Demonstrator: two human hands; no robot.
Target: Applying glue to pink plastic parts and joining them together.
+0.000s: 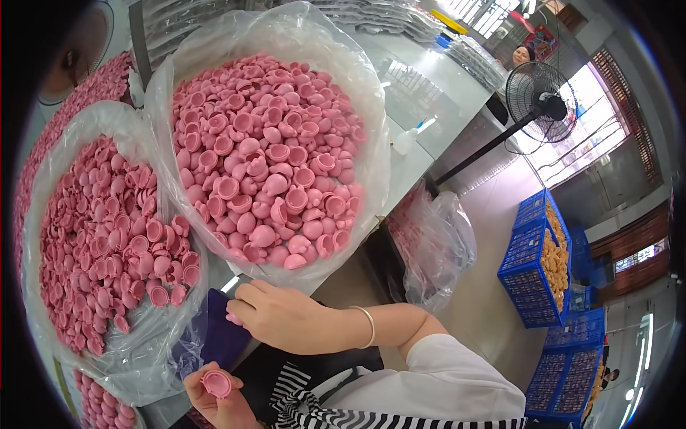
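My left hand (218,404), low in the view, pinches a small round pink plastic cup piece (216,384) with its hollow side up. Just above and to the right, my right hand (275,318) is closed, and a bit of a pink plastic piece (233,317) shows at its fingertips; the rest is hidden by the fingers. A dark purple cloth or sheet (221,329) lies beneath that hand. Near its knuckles a thin, pale stick-like thing (230,284) sticks out; its kind is not clear.
Two clear plastic bags hold heaped pink pieces, a large pile (271,157) ahead and another pile (107,243) at left. More pink pieces (103,404) lie lower left. A small bottle (405,141) stands on the table. Right are a black fan (541,100), blue crates (525,268) and a distant person.
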